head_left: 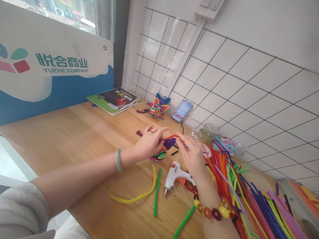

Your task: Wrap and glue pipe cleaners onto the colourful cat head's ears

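My left hand (149, 142), with a pale green bangle on the wrist, is closed over a multicoloured pipe-cleaner ball (159, 154) and pinches one end of a red pipe cleaner (171, 136). My right hand (190, 156), wearing a bead bracelet, pinches the other end of the same red pipe cleaner. Both hands hover low over the wooden table (74, 132). A purple fuzzy piece (169, 142) lies between the hands.
A white glue gun (173, 176) lies just below my right hand. Yellow (134, 197) and green (157, 192) pipe cleaners lie loose in front. A large heap of coloured pipe cleaners (249, 196) fills the right. A finished colourful figure (157, 109), a phone (183, 109) and magazines (114, 99) sit at the back.
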Demonstrator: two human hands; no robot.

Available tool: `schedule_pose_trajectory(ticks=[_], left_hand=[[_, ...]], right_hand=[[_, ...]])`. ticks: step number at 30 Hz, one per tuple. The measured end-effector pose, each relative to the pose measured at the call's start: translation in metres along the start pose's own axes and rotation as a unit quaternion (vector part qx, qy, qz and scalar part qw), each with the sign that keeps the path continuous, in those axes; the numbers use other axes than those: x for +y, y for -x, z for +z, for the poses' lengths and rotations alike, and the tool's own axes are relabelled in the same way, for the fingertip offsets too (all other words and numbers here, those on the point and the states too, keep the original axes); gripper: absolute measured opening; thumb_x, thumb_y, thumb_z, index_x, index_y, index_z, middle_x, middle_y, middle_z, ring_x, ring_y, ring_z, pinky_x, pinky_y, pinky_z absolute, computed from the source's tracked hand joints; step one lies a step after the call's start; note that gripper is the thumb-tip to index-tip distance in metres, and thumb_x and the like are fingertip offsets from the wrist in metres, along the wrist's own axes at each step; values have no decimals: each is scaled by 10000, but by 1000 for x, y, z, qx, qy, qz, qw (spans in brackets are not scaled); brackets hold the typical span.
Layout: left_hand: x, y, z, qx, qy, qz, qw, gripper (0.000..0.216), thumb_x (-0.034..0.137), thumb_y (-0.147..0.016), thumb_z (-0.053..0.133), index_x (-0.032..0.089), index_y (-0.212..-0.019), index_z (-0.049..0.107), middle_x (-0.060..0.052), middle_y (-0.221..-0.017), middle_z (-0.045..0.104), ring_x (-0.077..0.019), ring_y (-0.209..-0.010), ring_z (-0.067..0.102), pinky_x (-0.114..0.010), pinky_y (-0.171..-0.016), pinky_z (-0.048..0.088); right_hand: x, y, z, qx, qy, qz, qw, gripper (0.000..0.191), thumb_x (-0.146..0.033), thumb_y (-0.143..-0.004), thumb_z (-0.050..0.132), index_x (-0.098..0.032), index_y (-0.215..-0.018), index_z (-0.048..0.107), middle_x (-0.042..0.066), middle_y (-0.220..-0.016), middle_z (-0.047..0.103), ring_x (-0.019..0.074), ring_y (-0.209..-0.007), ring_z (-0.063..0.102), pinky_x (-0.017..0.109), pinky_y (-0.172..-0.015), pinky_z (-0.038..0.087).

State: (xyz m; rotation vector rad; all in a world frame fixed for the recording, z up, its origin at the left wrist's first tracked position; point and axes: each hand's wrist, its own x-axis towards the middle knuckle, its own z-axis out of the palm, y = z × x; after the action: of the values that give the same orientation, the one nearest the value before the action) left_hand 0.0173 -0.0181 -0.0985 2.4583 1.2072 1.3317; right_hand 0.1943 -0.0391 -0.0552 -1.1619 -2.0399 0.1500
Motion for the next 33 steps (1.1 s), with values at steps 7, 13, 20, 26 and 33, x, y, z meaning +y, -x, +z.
schedule_pose_trajectory(ticks=[7, 13, 20, 26, 33], left_hand=[[5, -1, -4, -24, -26, 26, 999, 434, 91, -785, 407, 142, -1215, 372, -12, -748, 644, -179, -858, 532, -419, -943, 276], [3, -1, -5, -35, -25, 25, 999, 329, 136, -830, 398, 160, -1153, 456, -40, -818, 655, -177, -901, 536, -411, -944, 271], [3, -1, -7, -45, -33, 33, 998, 230, 220, -880, 379, 171, -992, 573, -73, -896, 643, -169, -908, 551, -402, -946, 275], [4, 0, -5, -28, -29, 35, 999, 298, 168, -859, 392, 150, -1145, 476, -55, -822, 645, -167, -869, 543, -417, -954, 272], [6, -1, -6, -35, -24, 10, 999, 267, 162, -841, 406, 166, -1079, 527, -47, -801, 644, -169, -848, 556, -402, -923, 303]], right_hand=[[9, 4, 4, 22, 23, 14, 999, 225, -261, -870, 446, -213, -955, 649, 59, -908, 679, 197, -824, 632, 339, -751, 503], [13, 5, 7, 22, -3, 46, 999, 193, -276, -850, 481, -218, -928, 647, 49, -896, 683, 193, -796, 636, 324, -721, 505], [5, 4, 6, 33, 7, 28, 999, 199, -278, -863, 460, -209, -923, 636, 54, -900, 675, 193, -816, 625, 323, -741, 485], [-1, 3, 4, 26, 34, 28, 999, 190, -255, -864, 453, -199, -918, 626, 53, -876, 676, 188, -789, 625, 317, -711, 478], [0, 5, 9, 33, -32, 96, 994, 186, -279, -835, 490, -192, -906, 638, 46, -774, 685, 169, -655, 634, 298, -637, 505]])
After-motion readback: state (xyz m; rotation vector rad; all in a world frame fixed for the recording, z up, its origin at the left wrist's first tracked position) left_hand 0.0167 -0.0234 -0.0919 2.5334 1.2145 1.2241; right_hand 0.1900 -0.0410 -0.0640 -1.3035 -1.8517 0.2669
